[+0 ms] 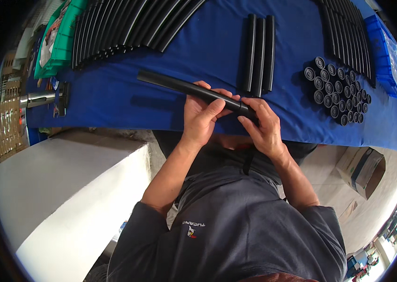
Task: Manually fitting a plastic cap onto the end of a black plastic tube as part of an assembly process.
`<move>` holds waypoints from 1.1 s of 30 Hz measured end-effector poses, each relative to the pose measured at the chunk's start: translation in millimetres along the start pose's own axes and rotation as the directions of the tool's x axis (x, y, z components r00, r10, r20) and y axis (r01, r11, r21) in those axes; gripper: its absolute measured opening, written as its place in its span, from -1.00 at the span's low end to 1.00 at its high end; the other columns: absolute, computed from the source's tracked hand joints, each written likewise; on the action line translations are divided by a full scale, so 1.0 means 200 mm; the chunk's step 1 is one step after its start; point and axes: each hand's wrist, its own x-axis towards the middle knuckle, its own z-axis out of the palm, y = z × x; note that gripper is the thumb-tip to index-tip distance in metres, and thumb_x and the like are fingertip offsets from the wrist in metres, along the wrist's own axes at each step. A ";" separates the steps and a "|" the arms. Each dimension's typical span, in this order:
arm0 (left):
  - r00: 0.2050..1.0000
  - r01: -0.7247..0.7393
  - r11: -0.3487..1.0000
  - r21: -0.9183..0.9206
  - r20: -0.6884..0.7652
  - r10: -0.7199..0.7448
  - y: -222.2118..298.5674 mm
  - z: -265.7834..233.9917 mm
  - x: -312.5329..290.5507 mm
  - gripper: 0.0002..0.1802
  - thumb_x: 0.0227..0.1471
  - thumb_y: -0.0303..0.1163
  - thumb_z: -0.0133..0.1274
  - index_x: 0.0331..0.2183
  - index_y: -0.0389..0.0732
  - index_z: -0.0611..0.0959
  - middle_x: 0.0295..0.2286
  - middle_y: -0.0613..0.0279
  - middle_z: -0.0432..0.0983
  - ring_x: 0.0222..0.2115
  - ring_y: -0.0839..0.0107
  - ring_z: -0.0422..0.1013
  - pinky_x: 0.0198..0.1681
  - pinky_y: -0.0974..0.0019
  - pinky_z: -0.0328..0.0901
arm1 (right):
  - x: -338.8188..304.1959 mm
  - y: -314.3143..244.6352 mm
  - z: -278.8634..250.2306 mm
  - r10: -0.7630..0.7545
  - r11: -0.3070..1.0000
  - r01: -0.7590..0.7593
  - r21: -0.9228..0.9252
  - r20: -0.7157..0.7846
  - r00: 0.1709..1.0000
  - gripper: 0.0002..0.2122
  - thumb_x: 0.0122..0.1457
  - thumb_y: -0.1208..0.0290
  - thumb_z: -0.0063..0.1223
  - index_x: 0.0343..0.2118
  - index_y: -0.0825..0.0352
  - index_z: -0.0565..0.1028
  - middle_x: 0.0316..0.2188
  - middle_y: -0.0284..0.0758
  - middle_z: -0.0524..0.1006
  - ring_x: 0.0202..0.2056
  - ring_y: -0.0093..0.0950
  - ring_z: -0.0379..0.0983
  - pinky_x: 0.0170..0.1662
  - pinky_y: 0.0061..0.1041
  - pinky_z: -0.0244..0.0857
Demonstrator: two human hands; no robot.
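The black tube (193,89) is up in both hands, just over the near edge of the bench (114,103), with its long free end sticking out to the person's left. The left hand (201,116) is wrapped around the middle of the tube, its grip pressed shut on it with the thumb on top. The right hand (264,127) pinches the near end of the tube, where a short black piece seems to sit — it looks like an end cap going on, but fingers hide most of it. It looks like the work is not far along: just past the tube lie three black tubes (258,52) side by side, maybe already done. Further from the tube, to its right, stands a bunch of small round black caps (337,89), still many. Two big rows of long black tubes wait at the far side, one fan of tubes (128,26) up to the left and one row of tubes (346,35) up to the right. So most seems left to do. The bench wears a blue cloth. Left of the tube sits a metal tool (43,98), and beyond that a green tray (62,40). Right of the caps is a blue bin (386,56). Below the tube, nearer the person, are a white block (67,188), a cardboard box (365,171) and a grey floor — a workshop room.
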 end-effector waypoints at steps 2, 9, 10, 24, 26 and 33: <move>1.000 0.000 1.000 0.018 -0.021 0.000 -0.02 0.02 0.00 -0.57 0.13 -0.56 0.14 -0.04 -0.03 0.34 -0.16 -0.04 0.55 -0.07 -0.01 0.52 0.00 -0.01 0.50 | 0.00 0.00 0.00 -0.025 1.000 0.025 0.010 -0.018 1.000 -0.65 0.11 0.57 0.21 -0.02 0.45 0.46 -0.18 -0.08 0.53 -0.21 -0.18 0.55 -0.17 -0.36 0.42; 0.995 -0.029 0.998 0.062 -0.090 0.035 -0.03 0.04 -0.03 -0.59 0.14 -0.56 0.13 -0.05 -0.05 0.34 -0.17 -0.06 0.55 -0.09 0.01 0.53 -0.02 0.01 0.52 | 0.00 0.02 0.02 -0.110 0.993 0.108 -0.041 -0.044 0.993 -0.64 0.10 0.59 0.22 -0.02 0.47 0.44 -0.15 -0.03 0.52 -0.22 -0.13 0.55 -0.19 -0.33 0.44; 0.994 -0.031 0.997 0.066 -0.100 0.038 -0.03 0.05 -0.03 -0.60 0.15 -0.55 0.13 -0.06 -0.07 0.34 -0.17 -0.06 0.55 -0.09 0.02 0.53 -0.03 0.01 0.52 | 0.00 0.02 0.02 -0.125 0.991 0.122 -0.048 -0.052 0.991 -0.64 0.10 0.59 0.22 -0.02 0.48 0.44 -0.15 -0.02 0.52 -0.22 -0.12 0.55 -0.19 -0.32 0.44; 1.000 -0.003 0.994 0.106 0.018 0.001 -0.02 -0.01 0.00 -0.63 0.06 -0.49 0.25 -0.13 -0.12 0.45 -0.15 -0.03 0.56 -0.06 0.09 0.51 -0.01 0.04 0.50 | 0.00 -0.03 0.01 0.141 0.986 -0.136 0.101 -0.041 0.989 -0.65 0.06 0.47 0.32 -0.10 0.42 0.49 -0.33 -0.20 0.56 -0.34 -0.38 0.55 -0.28 -0.46 0.41; 0.997 0.027 0.994 0.101 0.075 -0.034 -0.03 -0.06 0.02 -0.54 0.03 -0.43 0.29 -0.04 -0.12 0.48 -0.08 -0.05 0.54 0.01 0.08 0.47 0.03 0.06 0.47 | -0.01 -0.01 0.00 0.156 0.986 -0.154 0.067 -0.029 0.987 -0.67 0.05 0.45 0.33 -0.13 0.42 0.50 -0.38 -0.24 0.55 -0.37 -0.44 0.53 -0.30 -0.50 0.38; 0.997 -0.020 0.998 -0.059 0.076 0.024 0.11 -0.17 0.05 -0.66 0.16 -0.45 0.14 -0.03 -0.11 0.47 -0.10 -0.03 0.55 0.00 0.00 0.48 0.02 -0.09 0.49 | -0.04 0.01 -0.01 0.270 0.943 -0.256 0.211 -0.039 0.962 -0.72 0.08 0.46 0.27 -0.16 0.43 0.52 -0.44 -0.27 0.51 -0.43 -0.46 0.48 -0.37 -0.49 0.33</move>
